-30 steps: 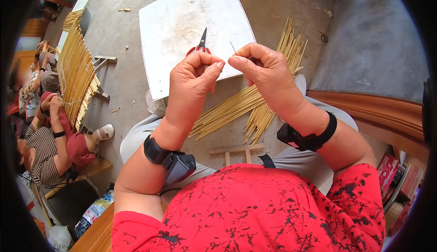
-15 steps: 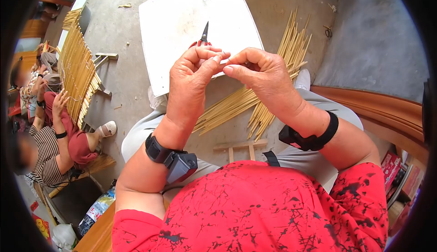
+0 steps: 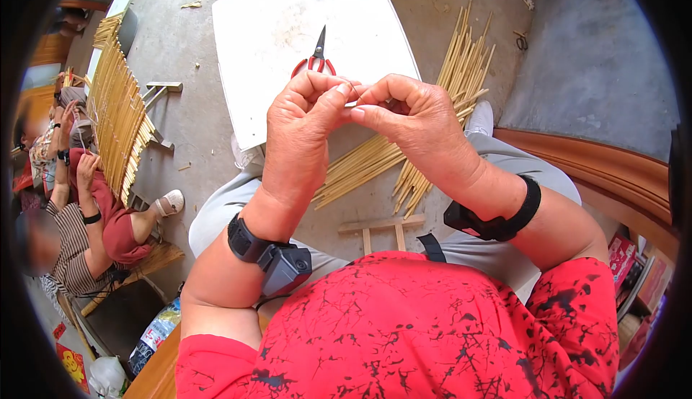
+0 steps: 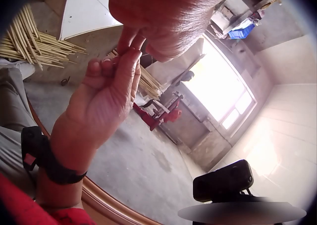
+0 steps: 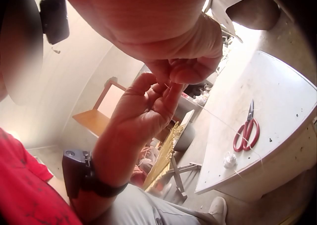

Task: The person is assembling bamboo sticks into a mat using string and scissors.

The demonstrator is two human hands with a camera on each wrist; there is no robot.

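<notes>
Both hands meet fingertip to fingertip over the near edge of a white table (image 3: 249, 46). My left hand (image 3: 299, 129) pinches a thin white thread (image 5: 218, 117) between thumb and forefinger; in the right wrist view it trails to the tabletop. My right hand (image 3: 432, 125) has thumb and forefinger pinched close against the left fingertips, on a thin needle mostly hidden by the fingers. Red-handled scissors (image 3: 316, 60) lie on the table beyond the hands, with a small white ball of thread (image 5: 230, 159) near them in the right wrist view.
Long thin sticks (image 3: 367, 168) lie in crossing bundles on the floor below the hands. A small wooden frame (image 3: 382, 224) is between the legs. At the left, two seated people work beside a mat of sticks (image 3: 119, 103) on a stand.
The right hand has closed in on the left fingertips, and the needle that stuck up from its fingers is now mostly out of sight. The view has shifted slightly.
</notes>
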